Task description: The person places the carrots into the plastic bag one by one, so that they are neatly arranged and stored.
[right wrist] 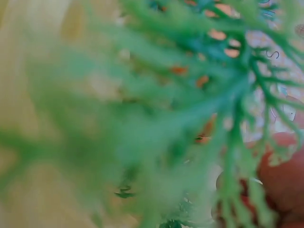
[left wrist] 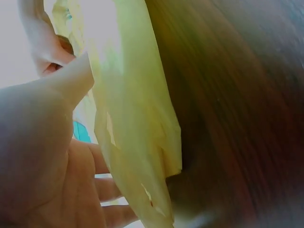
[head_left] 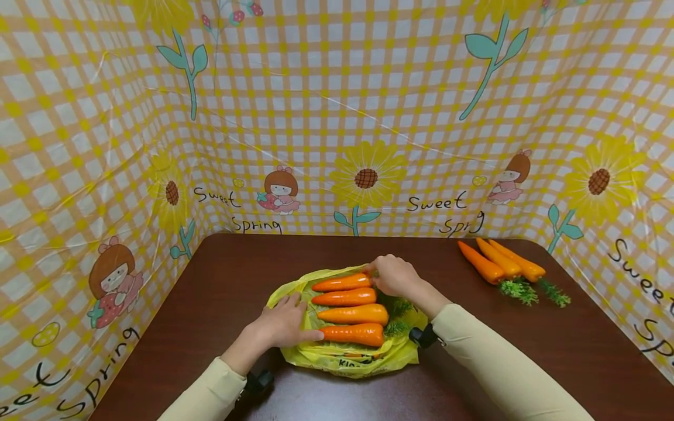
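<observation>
Four carrots [head_left: 350, 307] already lie in a row on the yellow bag [head_left: 316, 354], your flat left hand [head_left: 284, 324] pressing it, your right hand [head_left: 394, 276] gripping the farthest, while three more carrots [head_left: 497, 263] wait well apart

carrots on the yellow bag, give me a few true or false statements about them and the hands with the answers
1. Four carrots lie on the yellow bag. True.
2. The left hand lifts a carrot off the table. False: it rests flat on the bag beside the carrot tips.
3. Three more carrots lie apart on the table, on the person's right. True.
4. The right hand is at the farthest carrot on the bag. True.
5. The bagged carrots point their leafy ends at the left hand. False: the greens lie toward the right hand.
</observation>
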`<state>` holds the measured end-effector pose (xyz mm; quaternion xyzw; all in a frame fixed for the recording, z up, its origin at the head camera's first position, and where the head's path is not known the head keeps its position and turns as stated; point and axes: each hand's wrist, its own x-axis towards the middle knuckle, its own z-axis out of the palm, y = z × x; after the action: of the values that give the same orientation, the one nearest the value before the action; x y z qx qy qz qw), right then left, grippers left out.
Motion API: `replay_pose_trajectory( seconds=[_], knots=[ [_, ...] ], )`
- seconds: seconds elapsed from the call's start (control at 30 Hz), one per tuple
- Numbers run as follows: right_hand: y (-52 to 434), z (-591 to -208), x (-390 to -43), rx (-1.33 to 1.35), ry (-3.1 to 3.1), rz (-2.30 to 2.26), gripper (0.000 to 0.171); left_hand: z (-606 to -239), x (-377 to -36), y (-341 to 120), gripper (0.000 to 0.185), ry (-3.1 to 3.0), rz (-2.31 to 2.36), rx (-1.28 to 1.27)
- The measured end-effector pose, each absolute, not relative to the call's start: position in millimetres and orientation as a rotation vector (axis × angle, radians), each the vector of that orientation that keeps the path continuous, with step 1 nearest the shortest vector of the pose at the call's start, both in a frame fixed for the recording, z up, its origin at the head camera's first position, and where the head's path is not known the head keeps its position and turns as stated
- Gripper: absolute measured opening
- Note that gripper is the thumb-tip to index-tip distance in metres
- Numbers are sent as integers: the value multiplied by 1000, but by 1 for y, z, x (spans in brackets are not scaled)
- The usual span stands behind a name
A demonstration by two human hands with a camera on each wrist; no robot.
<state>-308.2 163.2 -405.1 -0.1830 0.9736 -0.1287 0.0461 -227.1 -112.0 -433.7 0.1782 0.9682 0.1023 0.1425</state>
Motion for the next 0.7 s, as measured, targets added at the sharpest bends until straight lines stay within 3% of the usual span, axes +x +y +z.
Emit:
replay_pose_trajectory(
  seconds=[0.5, 0.7],
  knots=[
    [175, -391, -300, -613, 2938, -605, 32, -436, -234, -125, 50, 2924, 397, 713],
    [193, -382, -298, -630, 2931, -717, 33, -443, -240, -133, 51, 2996, 271, 722]
  ],
)
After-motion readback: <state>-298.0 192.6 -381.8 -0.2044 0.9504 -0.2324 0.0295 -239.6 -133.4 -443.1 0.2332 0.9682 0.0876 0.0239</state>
